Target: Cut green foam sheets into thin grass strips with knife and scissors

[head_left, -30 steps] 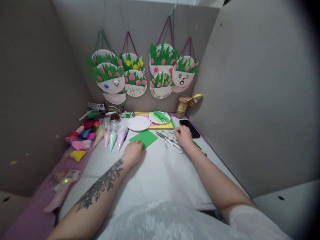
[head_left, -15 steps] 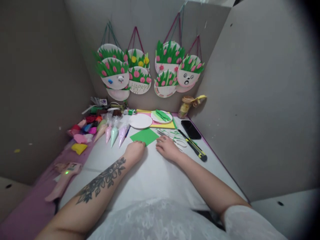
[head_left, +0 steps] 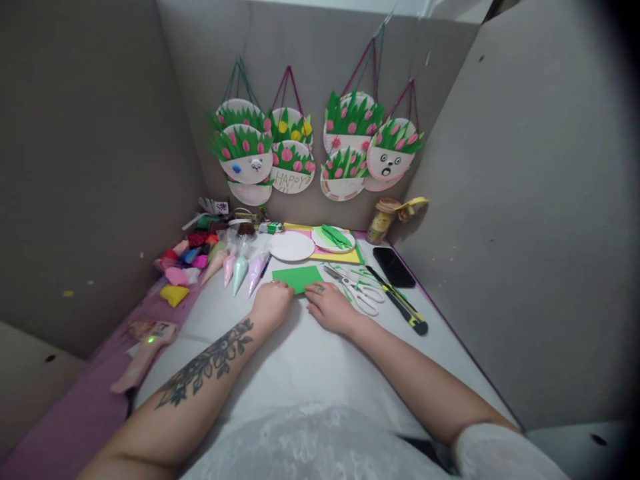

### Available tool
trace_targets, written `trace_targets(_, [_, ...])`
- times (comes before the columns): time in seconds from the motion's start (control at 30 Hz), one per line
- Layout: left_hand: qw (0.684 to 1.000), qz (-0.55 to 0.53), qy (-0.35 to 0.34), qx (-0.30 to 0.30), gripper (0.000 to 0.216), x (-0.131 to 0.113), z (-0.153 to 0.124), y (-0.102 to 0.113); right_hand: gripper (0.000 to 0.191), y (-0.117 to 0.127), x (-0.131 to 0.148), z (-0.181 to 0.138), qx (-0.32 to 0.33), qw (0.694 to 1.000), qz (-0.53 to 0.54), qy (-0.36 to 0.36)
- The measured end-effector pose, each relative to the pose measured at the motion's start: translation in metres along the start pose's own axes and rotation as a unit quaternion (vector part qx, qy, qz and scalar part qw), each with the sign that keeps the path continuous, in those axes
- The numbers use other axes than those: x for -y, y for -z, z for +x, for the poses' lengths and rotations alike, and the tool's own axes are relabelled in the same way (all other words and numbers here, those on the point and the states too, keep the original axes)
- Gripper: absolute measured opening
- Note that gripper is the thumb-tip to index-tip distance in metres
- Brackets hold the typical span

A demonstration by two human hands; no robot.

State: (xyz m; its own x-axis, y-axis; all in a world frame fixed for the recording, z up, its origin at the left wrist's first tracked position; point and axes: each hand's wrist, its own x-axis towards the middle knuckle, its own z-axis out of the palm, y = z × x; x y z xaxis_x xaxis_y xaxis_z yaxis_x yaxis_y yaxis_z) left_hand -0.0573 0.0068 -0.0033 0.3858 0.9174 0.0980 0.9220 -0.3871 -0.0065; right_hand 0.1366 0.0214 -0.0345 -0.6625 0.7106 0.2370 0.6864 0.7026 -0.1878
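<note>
A sheet of green paper (head_left: 299, 275) lies on the white tabletop in front of me. My left hand (head_left: 273, 305) is closed on its near left corner, fingers curled and partly hidden. At the near right edge, my right hand (head_left: 330, 306) pinches the paper with its fingertips; a ring shows on one finger. White-handled scissors (head_left: 357, 291) lie just to the right of that hand, blades pointing toward the paper. Thin green paper scraps are scattered around them. Farther right rests a black and yellow utility knife (head_left: 404, 308).
Behind the paper are a white paper plate (head_left: 292, 247) and another plate with green strips (head_left: 334, 238). Piping bags (head_left: 241, 272) and colored clay lumps stand left, near a pink glue gun (head_left: 145, 353). A phone (head_left: 394, 267) lies right. Decorated plates (head_left: 247, 155) hang on the wall.
The green paper has turned so its near edge faces me. My right hand has moved left off the scissors onto the paper's edge, leaving the scissors more visible. The view has shifted slightly.
</note>
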Motion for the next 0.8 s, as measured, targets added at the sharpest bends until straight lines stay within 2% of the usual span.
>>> trace_targets(0.13, [1.000,0.008,0.004,0.008,0.028,0.007,0.002,-0.006,0.033,-0.008,-0.007,0.003,0.015,0.998,0.043,0.031])
trace_targets(0.27, [1.000,0.004,0.008,0.008,0.029,0.012,0.004,-0.010,0.026,-0.012,-0.016,0.005,0.000,0.996,0.077,0.048])
trace_targets(0.37, [1.000,-0.006,0.015,0.007,0.028,0.012,0.004,-0.012,0.018,-0.009,-0.017,0.009,-0.004,0.997,0.070,0.010])
trace_targets(0.53, [1.000,-0.004,0.016,0.000,0.026,0.012,0.003,-0.016,0.013,-0.005,-0.013,0.022,0.016,0.998,-0.017,-0.063])
trace_targets(0.8, [1.000,0.007,0.011,0.003,0.025,0.014,0.005,-0.018,0.018,-0.011,-0.012,0.025,0.024,0.995,-0.061,-0.078])
